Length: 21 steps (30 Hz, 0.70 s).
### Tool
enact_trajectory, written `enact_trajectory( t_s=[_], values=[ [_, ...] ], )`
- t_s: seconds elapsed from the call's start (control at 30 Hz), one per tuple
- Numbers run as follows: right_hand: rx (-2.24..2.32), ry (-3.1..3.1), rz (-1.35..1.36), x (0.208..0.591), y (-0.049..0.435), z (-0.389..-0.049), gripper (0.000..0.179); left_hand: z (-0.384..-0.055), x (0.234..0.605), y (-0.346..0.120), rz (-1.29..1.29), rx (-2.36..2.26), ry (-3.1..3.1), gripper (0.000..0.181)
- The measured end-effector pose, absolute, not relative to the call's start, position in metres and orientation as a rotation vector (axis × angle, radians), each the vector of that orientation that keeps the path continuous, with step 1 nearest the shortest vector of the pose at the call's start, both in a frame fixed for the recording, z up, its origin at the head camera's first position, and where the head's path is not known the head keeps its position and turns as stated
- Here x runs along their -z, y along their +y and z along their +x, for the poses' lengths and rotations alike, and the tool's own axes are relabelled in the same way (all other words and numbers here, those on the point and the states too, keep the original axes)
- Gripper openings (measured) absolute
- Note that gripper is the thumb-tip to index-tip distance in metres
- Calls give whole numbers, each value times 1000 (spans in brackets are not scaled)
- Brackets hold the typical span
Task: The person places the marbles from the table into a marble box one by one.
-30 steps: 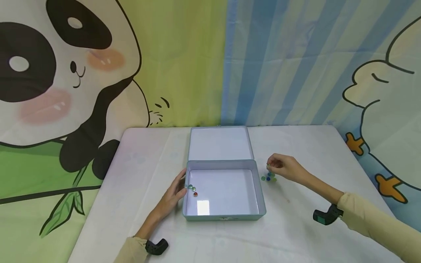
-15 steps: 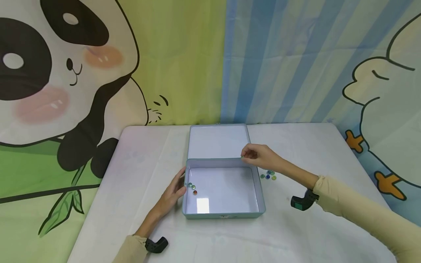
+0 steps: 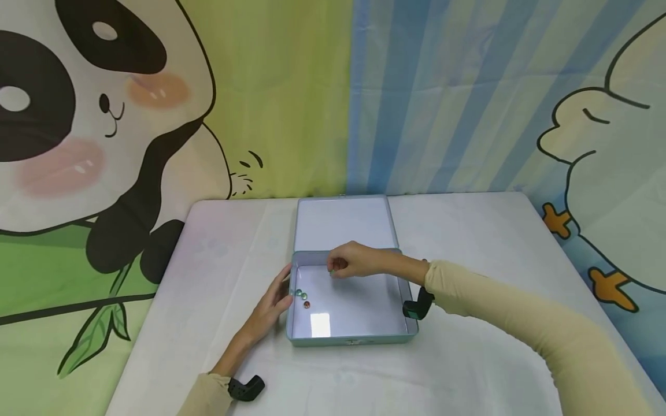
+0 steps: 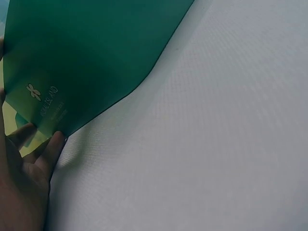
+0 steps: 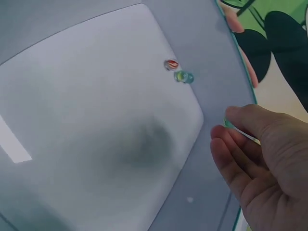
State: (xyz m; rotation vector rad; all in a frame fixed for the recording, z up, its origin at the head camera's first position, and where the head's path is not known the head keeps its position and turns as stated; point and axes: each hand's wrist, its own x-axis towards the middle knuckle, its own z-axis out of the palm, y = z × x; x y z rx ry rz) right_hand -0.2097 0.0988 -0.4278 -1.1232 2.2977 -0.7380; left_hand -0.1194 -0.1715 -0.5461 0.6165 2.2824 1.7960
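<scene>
A pale green metal box point(image 3: 354, 341) lies open on the table, its lid point(image 3: 343, 222) laid back. Inside, by the left wall, sit a red-streaked marble point(image 3: 306, 304) and two greenish marbles point(image 3: 304, 296). My right hand point(image 3: 356, 260) is over the back part of the box, pinching a green marble point(image 5: 227, 123) between thumb and fingertip. At the box's left side, my left hand point(image 3: 267, 303) rests with its fingers and thumb extended against the wall. The left wrist view has this hand point(image 4: 29, 178) touching the dark green outer side.
A white cloth point(image 3: 234, 248) covers the table. Behind stands a printed curtain point(image 3: 291, 104) with cartoon animals. Each wrist wears a black camera mount point(image 3: 247, 388). The right forearm and sleeve point(image 3: 499, 294) cross the box's right rim and hide the spot beside it.
My right hand has carried the green marble left from the group of marbles beside the box to above its interior. That group is now hidden behind my arm. The left hand stays put.
</scene>
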Motion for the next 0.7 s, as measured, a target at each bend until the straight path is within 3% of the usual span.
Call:
enact_trajectory(
  t_s=[0.33,0.7],
  values=[
    [564,2248,-1190,460,62,-213,8,-120,542,-171,611,-1779,2271,65],
    [505,2327,-1136,472,54,-218,9,-119,544,-172,602,-1769,2293,65]
  ],
)
